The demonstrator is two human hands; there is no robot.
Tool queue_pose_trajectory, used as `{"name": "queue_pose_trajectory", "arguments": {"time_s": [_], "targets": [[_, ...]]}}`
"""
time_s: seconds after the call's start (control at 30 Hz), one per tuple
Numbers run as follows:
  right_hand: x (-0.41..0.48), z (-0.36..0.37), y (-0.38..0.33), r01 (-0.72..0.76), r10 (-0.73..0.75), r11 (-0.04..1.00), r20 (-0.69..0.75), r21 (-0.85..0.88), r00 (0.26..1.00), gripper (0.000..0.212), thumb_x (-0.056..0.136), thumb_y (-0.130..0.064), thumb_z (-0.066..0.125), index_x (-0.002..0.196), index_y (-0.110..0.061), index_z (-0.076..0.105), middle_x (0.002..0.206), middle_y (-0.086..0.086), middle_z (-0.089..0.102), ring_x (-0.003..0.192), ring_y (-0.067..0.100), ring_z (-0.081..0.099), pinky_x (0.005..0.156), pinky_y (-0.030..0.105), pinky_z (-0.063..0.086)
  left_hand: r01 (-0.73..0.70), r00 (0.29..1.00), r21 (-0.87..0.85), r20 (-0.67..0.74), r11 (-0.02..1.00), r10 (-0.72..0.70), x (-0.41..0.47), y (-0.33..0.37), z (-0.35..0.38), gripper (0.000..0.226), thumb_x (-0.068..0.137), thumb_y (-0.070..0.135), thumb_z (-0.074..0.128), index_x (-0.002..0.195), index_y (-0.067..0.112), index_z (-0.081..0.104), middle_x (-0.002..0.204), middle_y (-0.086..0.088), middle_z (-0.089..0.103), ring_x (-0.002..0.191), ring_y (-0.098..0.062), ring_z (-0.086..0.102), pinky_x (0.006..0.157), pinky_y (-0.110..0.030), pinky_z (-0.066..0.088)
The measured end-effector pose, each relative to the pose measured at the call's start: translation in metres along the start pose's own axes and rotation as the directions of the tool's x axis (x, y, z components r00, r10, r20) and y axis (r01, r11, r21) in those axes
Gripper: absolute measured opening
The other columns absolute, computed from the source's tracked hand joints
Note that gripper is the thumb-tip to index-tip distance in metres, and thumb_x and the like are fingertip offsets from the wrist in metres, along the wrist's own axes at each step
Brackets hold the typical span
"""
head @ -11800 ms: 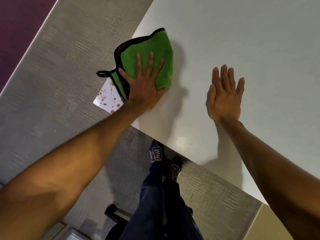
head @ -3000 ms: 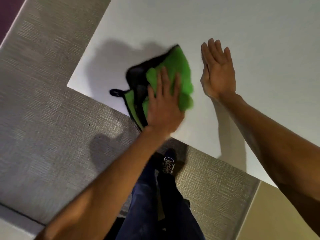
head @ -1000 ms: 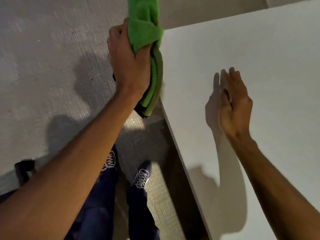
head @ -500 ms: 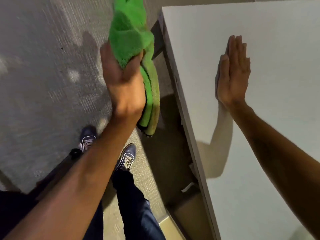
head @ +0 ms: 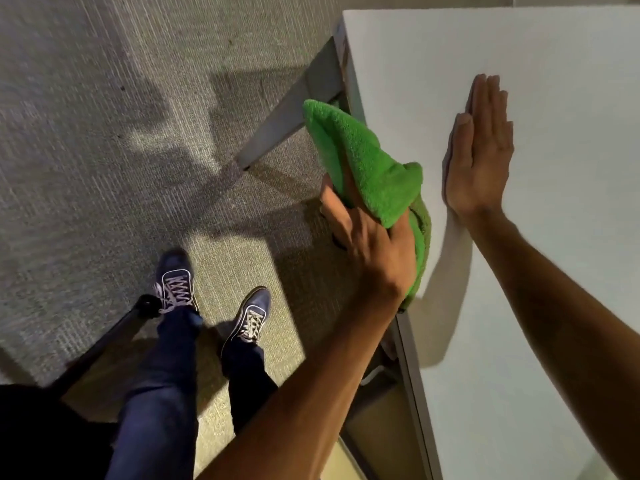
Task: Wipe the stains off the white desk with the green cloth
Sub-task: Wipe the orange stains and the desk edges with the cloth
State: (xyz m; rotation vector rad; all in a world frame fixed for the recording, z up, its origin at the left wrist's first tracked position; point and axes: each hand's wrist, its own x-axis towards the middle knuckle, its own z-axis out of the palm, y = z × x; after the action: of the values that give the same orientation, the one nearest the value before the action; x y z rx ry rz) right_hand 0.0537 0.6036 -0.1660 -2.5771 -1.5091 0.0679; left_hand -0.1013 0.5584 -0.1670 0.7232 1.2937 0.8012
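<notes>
White desk top (head: 540,57), smooth and laminate, shows no stains in the part visible, where speckles marked one corner earlier; wiping looks nearly done. Fluffy green microfibre cloth (head: 374,174), lifted clear half a second ago, is back at the desk's near edge, bunched. Left hand (head: 374,251) clenches it, fingers curled. Right hand (head: 479,161) lies flat on the desk, fingers pressed together.

The person is wearing dark blue denim jeans (head: 156,393) and navy canvas sneakers with white laces (head: 175,277); both forearms are showing bare, sleeveless.
</notes>
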Motion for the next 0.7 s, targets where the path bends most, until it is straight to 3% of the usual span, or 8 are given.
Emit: {"name": "queue_pose_trajectory", "arguments": {"time_s": [0.1,0.17,0.23,0.33,0.4,0.47,0.57,0.7], "targets": [[0.0,0.0,0.001,0.0,0.0,1.0,0.004,0.005,1.0,0.052,0.112,-0.026,0.022,0.163,-0.014,0.021,0.172,0.007,0.016,0.16,0.024,0.01,0.13,0.049,0.01,-0.007,0.999,0.017,0.051,1.0,0.006,-0.027,-0.017,-0.007,0.074,0.092,0.032,0.044,0.147,-0.016,0.028,0.148,-0.034,0.039,0.141,-0.039,0.041,0.122,-0.041,0.028],[0.0,0.0,0.001,-0.003,0.003,1.0,0.006,0.005,1.0,0.052,0.113,-0.025,0.022,0.163,-0.015,0.02,0.172,0.006,0.016,0.161,0.023,0.009,0.13,0.049,0.009,-0.008,1.0,0.071,-0.015,0.997,0.009,-0.041,-0.024,-0.012,0.061,0.089,0.02,0.056,0.136,-0.016,0.042,0.131,-0.023,0.056,0.121,-0.01,0.051,0.111,-0.014,0.032],[-0.001,-0.001,0.0,-0.007,0.007,1.0,0.003,0.01,1.0,0.051,0.113,-0.025,0.023,0.163,-0.015,0.02,0.172,0.006,0.015,0.161,0.023,0.009,0.13,0.048,0.009,-0.048,0.997,0.094,-0.057,0.994,0.053,-0.043,-0.029,-0.01,0.058,0.093,0.021,0.059,0.135,-0.014,0.043,0.127,-0.017,0.057,0.111,0.003,0.048,0.107,-0.005,0.029],[0.0,-0.001,-0.001,-0.007,0.007,1.0,0.006,0.011,1.0,0.051,0.113,-0.024,0.024,0.163,-0.015,0.02,0.172,0.005,0.015,0.161,0.022,0.009,0.131,0.047,0.008,-0.063,0.998,-0.04,0.017,0.997,0.064,-0.026,-0.02,-0.002,0.069,0.1,0.032,0.046,0.15,-0.01,0.024,0.142,-0.025,0.043,0.13,-0.032,0.052,0.114,-0.045,0.041],[0.0,-0.002,0.0,-0.009,0.009,1.0,0.004,0.012,1.0,0.051,0.113,-0.023,0.024,0.163,-0.014,0.02,0.172,0.005,0.016,0.16,0.022,0.009,0.131,0.047,0.008,-0.103,0.995,-0.052,0.005,0.993,0.103,-0.005,-0.011,0.004,0.064,0.1,0.024,0.048,0.153,-0.005,0.026,0.151,-0.028,0.034,0.132,-0.044,0.05,0.113,-0.057,0.039],[-0.001,-0.003,0.0,-0.01,0.01,1.0,-0.001,0.015,1.0,0.05,0.113,-0.022,0.025,0.163,-0.014,0.021,0.172,0.006,0.016,0.16,0.022,0.01,0.13,0.048,0.009,-0.13,0.99,0.025,-0.046,0.991,0.131,0.026,0.003,0.007,0.064,0.101,0.038,0.046,0.151,-0.001,0.04,0.158,-0.019,0.027,0.137,-0.035,0.046,0.118,-0.049,0.035],[-0.001,-0.002,-0.002,-0.004,0.004,1.0,0.0,0.008,1.0,0.051,0.113,-0.023,0.025,0.163,-0.013,0.021,0.172,0.006,0.016,0.16,0.022,0.01,0.13,0.048,0.009,-0.17,0.974,0.127,-0.129,0.977,0.186,0.069,0.029,0.006,0.071,0.095,0.045,0.046,0.154,0.007,0.038,0.159,-0.012,0.027,0.137,-0.025,0.039,0.119,-0.032,0.025],[-0.001,-0.001,-0.001,0.002,-0.002,1.0,-0.007,0.008,1.0,0.051,0.113,-0.024,0.024,0.163,-0.013,0.021,0.172,0.005,0.016,0.16,0.022,0.01,0.131,0.048,0.01,-0.175,0.968,0.3,-0.119,0.938,0.219,0.095,0.044,0.002,0.061,0.098,0.041,0.053,0.151,0.012,0.045,0.161,-0.007,0.022,0.135,-0.023,0.031,0.114,-0.034,0.022]]}}
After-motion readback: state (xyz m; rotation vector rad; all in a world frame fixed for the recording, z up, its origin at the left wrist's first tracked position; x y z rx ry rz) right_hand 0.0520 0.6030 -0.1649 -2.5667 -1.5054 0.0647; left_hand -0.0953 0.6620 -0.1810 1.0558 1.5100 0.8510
